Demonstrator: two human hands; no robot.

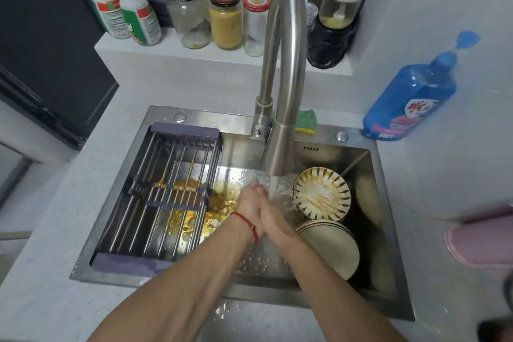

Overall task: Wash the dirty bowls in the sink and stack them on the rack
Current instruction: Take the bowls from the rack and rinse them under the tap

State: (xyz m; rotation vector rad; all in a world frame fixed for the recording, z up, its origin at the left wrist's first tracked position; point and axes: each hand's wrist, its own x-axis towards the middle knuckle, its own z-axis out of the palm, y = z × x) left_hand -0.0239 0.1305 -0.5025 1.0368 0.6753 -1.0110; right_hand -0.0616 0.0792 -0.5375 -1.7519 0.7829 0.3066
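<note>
Left hand (pixel 249 203) and right hand (pixel 270 215) pressed palm to palm under running tap (pixel 283 64), fingers straight, grasping nothing. One patterned bowl (pixel 322 193) and one plate stack (pixel 331 247) in sink (pixel 388 272); one rack (pixel 166 194) bare.

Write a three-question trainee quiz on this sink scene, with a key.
1. True or false: a bowl already sits on the rack.
2. What are the left hand and right hand doing? A) scrubbing a bowl B) pressed together under the water C) gripping the faucet
3. Fill in: the patterned bowl is smeared with ___ residue.

Key: 1 false; 2 B; 3 yellow-orange.
</note>
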